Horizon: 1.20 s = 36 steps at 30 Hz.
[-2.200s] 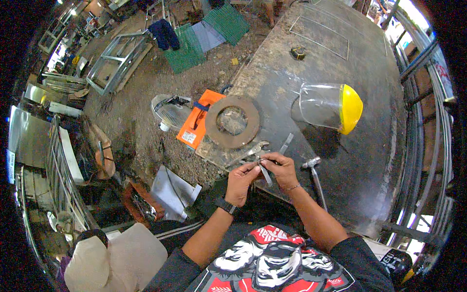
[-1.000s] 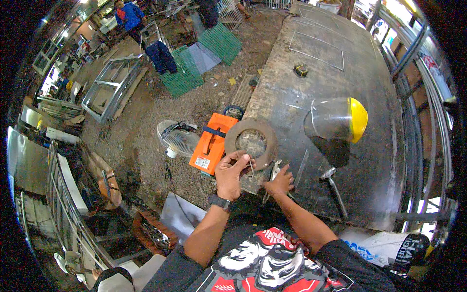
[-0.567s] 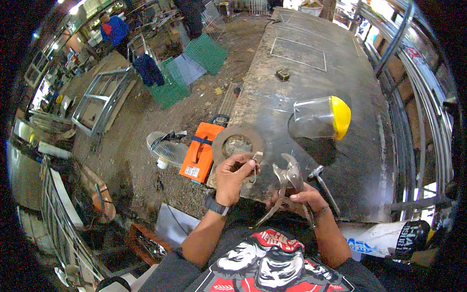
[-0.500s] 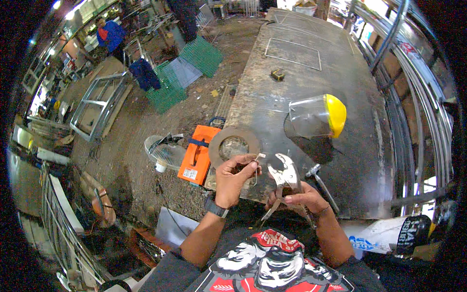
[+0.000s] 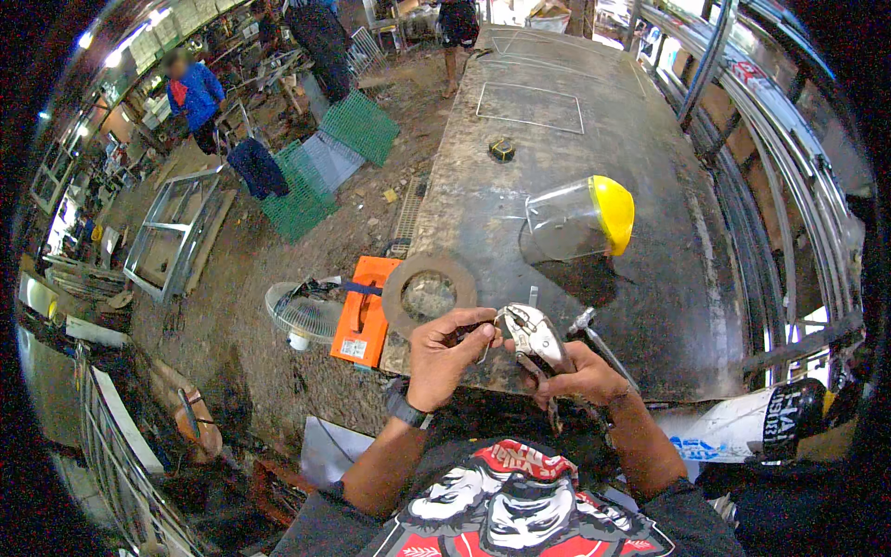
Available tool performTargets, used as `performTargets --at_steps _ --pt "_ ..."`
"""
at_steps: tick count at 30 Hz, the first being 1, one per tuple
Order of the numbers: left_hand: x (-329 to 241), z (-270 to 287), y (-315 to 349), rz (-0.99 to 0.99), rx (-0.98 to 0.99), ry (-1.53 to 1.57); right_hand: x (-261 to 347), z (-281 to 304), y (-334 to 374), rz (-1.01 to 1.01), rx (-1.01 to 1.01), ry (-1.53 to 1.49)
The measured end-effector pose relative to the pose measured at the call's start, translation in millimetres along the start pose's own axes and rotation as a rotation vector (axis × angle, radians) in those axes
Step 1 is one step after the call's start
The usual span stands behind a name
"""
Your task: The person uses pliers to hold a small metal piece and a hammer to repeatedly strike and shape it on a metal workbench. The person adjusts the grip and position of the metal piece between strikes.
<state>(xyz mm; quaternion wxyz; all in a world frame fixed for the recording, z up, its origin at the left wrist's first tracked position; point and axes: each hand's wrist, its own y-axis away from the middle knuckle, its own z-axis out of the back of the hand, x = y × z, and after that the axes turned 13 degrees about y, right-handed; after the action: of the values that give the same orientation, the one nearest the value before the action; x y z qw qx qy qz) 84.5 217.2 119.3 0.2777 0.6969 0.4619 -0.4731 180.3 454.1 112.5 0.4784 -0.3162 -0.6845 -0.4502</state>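
Observation:
My left hand (image 5: 444, 360) pinches a thin bent metal piece (image 5: 486, 345) between thumb and fingers, over the near edge of the table. My right hand (image 5: 587, 376) is wrapped around the handles of silver locking pliers (image 5: 541, 342). The pliers' jaws lie right at my left fingertips, by the bent piece; whether they bite on it I cannot tell. Just right of the pliers, a hammer (image 5: 599, 342) rests on the table (image 5: 668, 325). A round flat ring (image 5: 394, 295) lies beyond my left hand.
A face shield (image 5: 613, 218) with a yellow top, a tape measure (image 5: 502, 149) and a thin rectangular wire frame (image 5: 529, 107) lie farther up the table. Left of it are an orange case (image 5: 362, 320) and a fan (image 5: 297, 314). A person in blue (image 5: 197, 97) stands far left.
The pliers have swung toward my left hand, and their spread jaws and handles have come closer together. My view has shifted slightly. Another person's legs now show beyond the table.

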Motion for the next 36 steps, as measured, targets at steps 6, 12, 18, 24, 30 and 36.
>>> performTargets --at_steps 6,12,18,24,30,36 --pt "1.5 -4.6 3.4 -0.032 -0.010 0.041 -5.7 -2.2 0.1 0.025 -0.007 0.053" --pt "2.5 -5.4 6.4 -0.134 0.026 -0.024 -9.5 -12.5 2.1 0.065 -0.069 0.065" --pt "6.7 -6.9 9.4 -0.166 0.046 -0.025 -13.0 -14.7 4.4 0.085 -0.077 0.101" --pt "8.4 -7.0 9.8 -0.202 0.059 -0.050 -18.2 -16.0 6.1 0.064 -0.098 0.129" --pt "10.8 -4.8 10.5 -0.223 0.068 -0.075 -17.4 -22.4 6.7 0.081 -0.111 0.219" --pt "32.2 -7.4 21.2 -0.354 -0.225 -0.266 -16.7 -45.4 -1.6 0.208 -0.380 0.279"
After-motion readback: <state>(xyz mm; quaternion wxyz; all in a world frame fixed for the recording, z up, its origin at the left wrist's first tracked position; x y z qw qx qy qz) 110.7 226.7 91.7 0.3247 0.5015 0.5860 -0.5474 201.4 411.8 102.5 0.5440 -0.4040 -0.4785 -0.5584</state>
